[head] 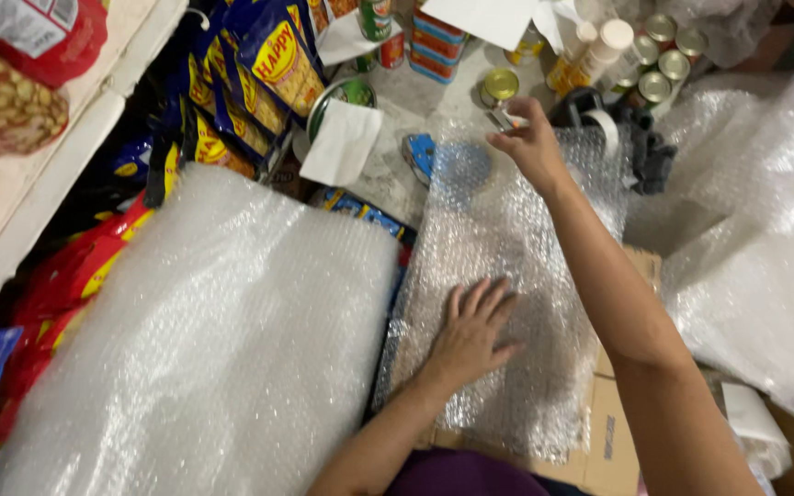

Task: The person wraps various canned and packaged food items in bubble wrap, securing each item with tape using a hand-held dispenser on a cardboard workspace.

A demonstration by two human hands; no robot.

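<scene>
My left hand (472, 329) lies flat, fingers spread, pressing a sheet of bubble wrap (516, 248) spread over a cardboard box (610, 432). My right hand (527, 140) reaches to the far edge of that sheet, its fingers closed around a small metal tool (505, 118), possibly scissors or a cutter. A blue round object (457, 165) shows through the wrap just left of the right hand.
A large roll of bubble wrap (204, 340) lies to the left. Snack packets in blue and yellow (250, 83) and red (66, 285) line the left side. Several tins (659, 60), a tape roll (604, 124) and more bubble wrap (765, 257) sit at right.
</scene>
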